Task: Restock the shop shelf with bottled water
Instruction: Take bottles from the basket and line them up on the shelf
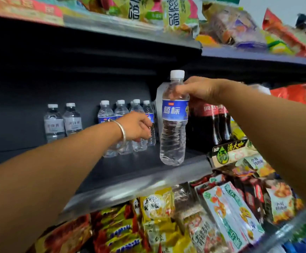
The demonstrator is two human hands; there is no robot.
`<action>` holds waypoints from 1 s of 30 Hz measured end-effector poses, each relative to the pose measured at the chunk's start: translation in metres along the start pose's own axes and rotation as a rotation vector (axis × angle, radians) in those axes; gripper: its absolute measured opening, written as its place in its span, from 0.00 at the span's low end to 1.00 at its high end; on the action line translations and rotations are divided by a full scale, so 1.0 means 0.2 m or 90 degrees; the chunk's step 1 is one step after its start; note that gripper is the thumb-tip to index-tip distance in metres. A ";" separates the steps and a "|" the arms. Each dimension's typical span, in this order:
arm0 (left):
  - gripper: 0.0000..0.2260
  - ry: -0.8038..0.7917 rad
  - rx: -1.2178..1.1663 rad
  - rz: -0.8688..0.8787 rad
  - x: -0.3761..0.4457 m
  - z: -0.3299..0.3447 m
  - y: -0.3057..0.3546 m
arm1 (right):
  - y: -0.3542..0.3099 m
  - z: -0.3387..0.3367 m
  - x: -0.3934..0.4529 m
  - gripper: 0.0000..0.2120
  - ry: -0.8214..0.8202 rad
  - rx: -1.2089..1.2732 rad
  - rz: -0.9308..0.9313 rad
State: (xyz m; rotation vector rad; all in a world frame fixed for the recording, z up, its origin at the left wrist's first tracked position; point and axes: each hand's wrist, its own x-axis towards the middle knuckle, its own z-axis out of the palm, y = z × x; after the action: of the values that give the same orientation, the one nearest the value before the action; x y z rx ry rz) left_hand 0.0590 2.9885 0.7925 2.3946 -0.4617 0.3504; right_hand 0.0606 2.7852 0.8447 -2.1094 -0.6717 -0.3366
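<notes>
My right hand (197,90) grips the shoulder of a clear water bottle (174,125) with a blue label and white cap, held upright just above the front of the dark middle shelf (123,170). My left hand (135,126), with a silver bangle on the wrist, reaches into a group of several blue-label water bottles (112,114) standing at the back of that shelf; its fingers curl around one of them. Two grey-label water bottles (62,121) stand further left.
Dark cola bottles (210,123) stand right of the held bottle behind a grey divider. Snack packets (166,17) fill the shelf above, and more packets (166,220) fill the shelf below. The shelf's left part holds only the two grey-label bottles.
</notes>
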 end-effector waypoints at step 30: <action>0.15 0.144 0.078 -0.188 0.85 0.28 -0.51 | 0.65 0.26 1.20 0.22 -0.209 0.014 0.034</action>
State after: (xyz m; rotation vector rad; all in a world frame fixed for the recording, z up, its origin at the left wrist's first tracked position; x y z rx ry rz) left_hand 0.2609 2.9851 0.7549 2.4566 0.0168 0.5197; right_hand 0.3321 2.8479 0.8385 -2.1786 -0.8007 0.0502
